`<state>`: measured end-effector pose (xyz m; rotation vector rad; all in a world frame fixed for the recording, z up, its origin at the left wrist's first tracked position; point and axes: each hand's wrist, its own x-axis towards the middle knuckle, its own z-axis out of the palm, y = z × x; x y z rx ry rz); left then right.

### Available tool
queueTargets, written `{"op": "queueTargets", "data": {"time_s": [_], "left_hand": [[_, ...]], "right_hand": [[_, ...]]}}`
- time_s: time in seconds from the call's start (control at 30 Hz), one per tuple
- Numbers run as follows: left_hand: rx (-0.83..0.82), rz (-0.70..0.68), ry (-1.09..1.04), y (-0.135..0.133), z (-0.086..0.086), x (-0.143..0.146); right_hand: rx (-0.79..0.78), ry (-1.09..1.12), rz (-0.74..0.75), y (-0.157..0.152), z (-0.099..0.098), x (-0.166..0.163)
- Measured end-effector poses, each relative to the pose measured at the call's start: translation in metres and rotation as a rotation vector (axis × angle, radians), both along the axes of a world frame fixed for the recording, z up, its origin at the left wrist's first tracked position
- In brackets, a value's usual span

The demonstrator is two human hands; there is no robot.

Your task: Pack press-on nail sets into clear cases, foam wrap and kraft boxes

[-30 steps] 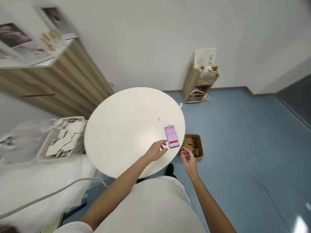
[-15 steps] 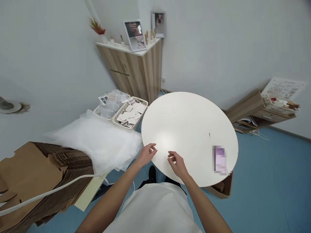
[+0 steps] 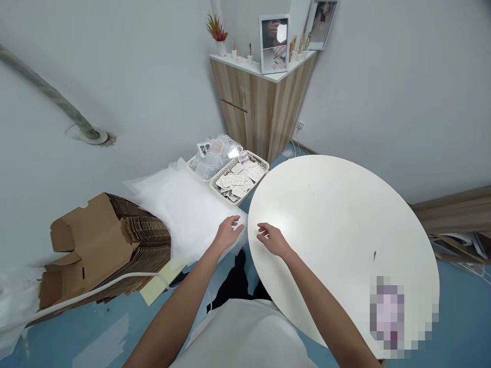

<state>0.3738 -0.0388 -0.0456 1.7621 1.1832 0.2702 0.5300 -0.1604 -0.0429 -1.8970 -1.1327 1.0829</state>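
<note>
My left hand [image 3: 228,231] hovers over the near edge of a stack of white translucent sheets [image 3: 180,209], fingers loosely spread, holding nothing. My right hand [image 3: 270,239] hangs over the left rim of the round white table [image 3: 337,230], fingers slightly curled and apart, also holding nothing. A phone [image 3: 389,317], blurred out, lies on the table's near right edge, far from both hands.
A white basket of small cards [image 3: 238,178] and one with clear plastic bags [image 3: 213,156] stand beyond the sheets. Flattened cardboard boxes [image 3: 103,245] are stacked at the left. A wooden corner cabinet [image 3: 261,97] carries framed pictures. The floor is blue.
The view has swung to the left, away from the phone. Both hands have moved from the phone to the table's left rim, the left one now over the white sheets.
</note>
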Motion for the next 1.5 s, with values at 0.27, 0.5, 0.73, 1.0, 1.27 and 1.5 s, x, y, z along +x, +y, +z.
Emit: {"op": "queueTargets", "data": {"time_s": [0.27, 0.5, 0.73, 1.0, 1.27, 1.5], "left_hand": [[-0.073, 0.103, -0.161, 0.086, -0.028, 0.024], [-0.135, 0.138, -0.162, 0.158, -0.059, 0.057], [-0.278, 0.176, -0.185, 0.169, -0.064, 0.07], [-0.403, 0.222, -0.267, 0.171, -0.065, 0.069], [-0.257, 0.214, -0.376, 0.152, -0.046, 0.061], [-0.303, 0.092, -0.395, 0.093, -0.026, 0.05]], "right_hand": [[0.077, 0.097, -0.282, 0.097, -0.022, -0.006], [-0.033, 0.191, -0.402, 0.177, -0.044, 0.0], [-0.053, 0.031, -0.46, 0.217, -0.068, 0.006], [-0.15, 0.1, -0.517, 0.226, -0.065, 0.001], [-0.084, 0.224, -0.531, 0.194, -0.031, -0.008], [0.082, 0.024, -0.56, 0.112, -0.02, -0.014]]}}
